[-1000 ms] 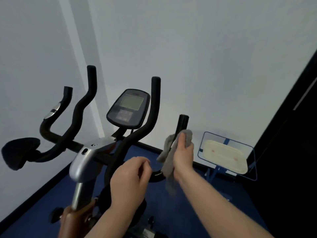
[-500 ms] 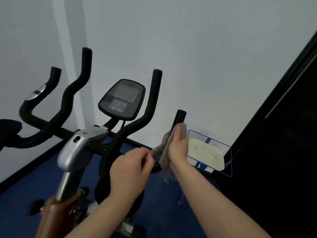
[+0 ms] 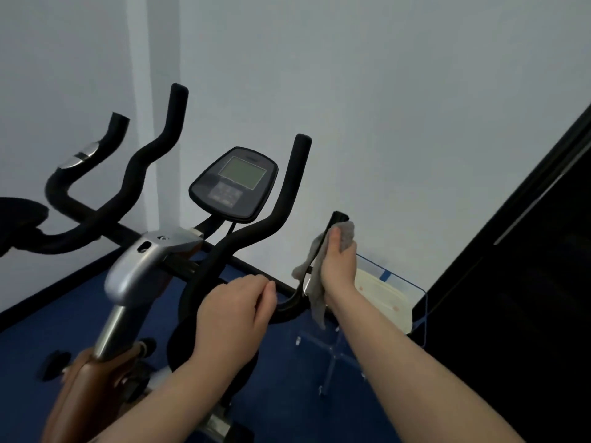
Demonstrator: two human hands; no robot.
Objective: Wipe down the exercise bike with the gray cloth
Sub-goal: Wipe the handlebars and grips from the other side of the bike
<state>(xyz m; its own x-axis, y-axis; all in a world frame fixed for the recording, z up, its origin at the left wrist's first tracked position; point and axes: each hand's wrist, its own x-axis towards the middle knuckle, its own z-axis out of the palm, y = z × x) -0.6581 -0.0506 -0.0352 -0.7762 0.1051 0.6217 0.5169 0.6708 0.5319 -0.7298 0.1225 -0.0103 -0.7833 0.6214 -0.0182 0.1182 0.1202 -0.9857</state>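
Observation:
The exercise bike fills the left and middle, with black curved handlebars [image 3: 281, 199], a grey display console [image 3: 235, 183] and a silver stem cover [image 3: 140, 266]. My right hand [image 3: 339, 266] grips the gray cloth [image 3: 345, 233], wrapped round the short outer right handle [image 3: 334, 220] just below its tip. A tail of the cloth hangs down beside my wrist. My left hand [image 3: 233, 318] curls round the lower bend of the right handlebar, close to the right hand.
White walls rise close behind the bike, over a blue floor [image 3: 287, 394]. A clear stand with blue edges holds a cream pad [image 3: 387, 298] right of my right hand. A tall black panel [image 3: 527, 282] fills the right side. A brown frame part [image 3: 92, 388] sits lower left.
The view has shifted while both hands stay on the right handlebar. The right hand with the cloth has stayed near the top of the short handle, with little movement along it.

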